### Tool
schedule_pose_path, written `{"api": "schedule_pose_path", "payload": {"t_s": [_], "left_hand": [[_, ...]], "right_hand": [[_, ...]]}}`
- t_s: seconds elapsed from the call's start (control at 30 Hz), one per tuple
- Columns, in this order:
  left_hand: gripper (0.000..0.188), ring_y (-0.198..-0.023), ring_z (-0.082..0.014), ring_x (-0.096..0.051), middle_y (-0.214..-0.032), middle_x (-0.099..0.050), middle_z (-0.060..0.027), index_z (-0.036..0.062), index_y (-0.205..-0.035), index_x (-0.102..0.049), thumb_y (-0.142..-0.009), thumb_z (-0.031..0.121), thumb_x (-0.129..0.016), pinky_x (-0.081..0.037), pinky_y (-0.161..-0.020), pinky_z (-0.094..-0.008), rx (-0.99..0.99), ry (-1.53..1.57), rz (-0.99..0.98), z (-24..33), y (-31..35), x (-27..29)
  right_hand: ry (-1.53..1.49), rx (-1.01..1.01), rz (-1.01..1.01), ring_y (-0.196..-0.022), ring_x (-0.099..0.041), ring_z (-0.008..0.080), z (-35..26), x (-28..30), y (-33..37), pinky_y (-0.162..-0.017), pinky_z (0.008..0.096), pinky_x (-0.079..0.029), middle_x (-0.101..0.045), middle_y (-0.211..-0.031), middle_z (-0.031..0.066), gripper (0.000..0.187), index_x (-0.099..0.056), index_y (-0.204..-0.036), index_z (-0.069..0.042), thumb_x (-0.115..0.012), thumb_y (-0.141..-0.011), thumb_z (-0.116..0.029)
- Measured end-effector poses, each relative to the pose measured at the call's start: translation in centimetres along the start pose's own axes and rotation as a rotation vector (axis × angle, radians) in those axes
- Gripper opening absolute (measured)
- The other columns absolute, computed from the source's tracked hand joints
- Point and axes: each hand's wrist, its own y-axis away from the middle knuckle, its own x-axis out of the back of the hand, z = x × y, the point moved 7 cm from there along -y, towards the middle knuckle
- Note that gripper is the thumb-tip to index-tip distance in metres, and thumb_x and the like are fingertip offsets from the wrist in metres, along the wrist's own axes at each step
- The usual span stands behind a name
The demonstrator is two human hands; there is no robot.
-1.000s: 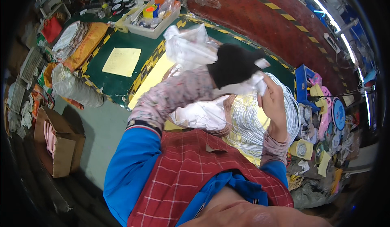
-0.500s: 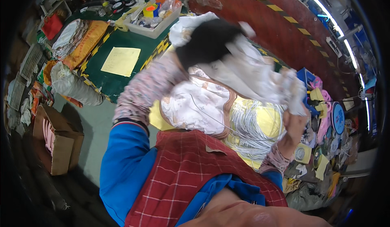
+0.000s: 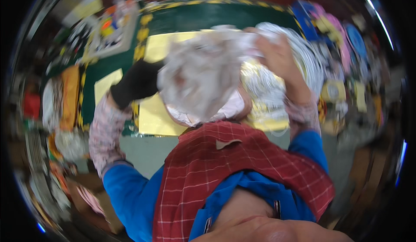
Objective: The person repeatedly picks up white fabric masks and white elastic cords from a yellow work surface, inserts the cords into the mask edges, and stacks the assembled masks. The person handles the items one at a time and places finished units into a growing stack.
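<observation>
A white crumpled cloth-like sheet, smeared by motion, hangs between my two hands above the table. My left hand, in a black glove, closes on its left side; the fingertips are hidden behind its folds. My right hand is bare and closed at the sheet's upper right end, its fingers blurred. Below lies a white printed piece with a brown edge, partly covered by the sheet. Right of it, under my right forearm, are coils of silvery-white cord on yellow paper.
The green table has yellow-black tape along its edges. A white bin of small items stands at the back left. At the right are a blue bin, pink pieces and a round blue disc. A cardboard box stands lower left.
My view has turned to face the table more squarely. My gloved left hand has moved left and down, and the sheet has bunched up between my hands in front of me.
</observation>
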Motion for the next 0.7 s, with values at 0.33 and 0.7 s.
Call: {"api": "schedule_pose_path", "payload": {"t_s": [0.33,0.7], "left_hand": [[0.041,-0.097,-0.0270,-0.059,-0.112,-0.057,-0.0165,-0.0053,-0.121,-0.046,-0.093,0.024,-0.041,-0.049,-0.077,-0.0328,0.518,-0.028,1.048,-11.4,13.9,0.3],[0.037,-0.097,-0.0268,-0.057,-0.111,-0.058,-0.0156,-0.0044,-0.117,-0.050,-0.090,0.021,-0.044,-0.047,-0.078,-0.0332,0.987,-0.281,1.147,-12.1,25.8,4.0]], "right_hand": [[-0.506,-0.324,0.177,-0.061,-0.061,0.0147,14.9,-2.5,4.9,-0.057,0.0239,-0.049,-0.065,-0.085,0.0124,0.043,-0.049,-0.118,0.002,-0.045,-0.095,-0.034],[0.960,-0.688,0.870,-0.094,-0.058,0.0363,31.6,29.3,25.3,-0.082,0.0434,-0.045,-0.063,-0.099,0.0197,0.034,-0.062,-0.101,-0.004,-0.056,-0.081,-0.030]]}}
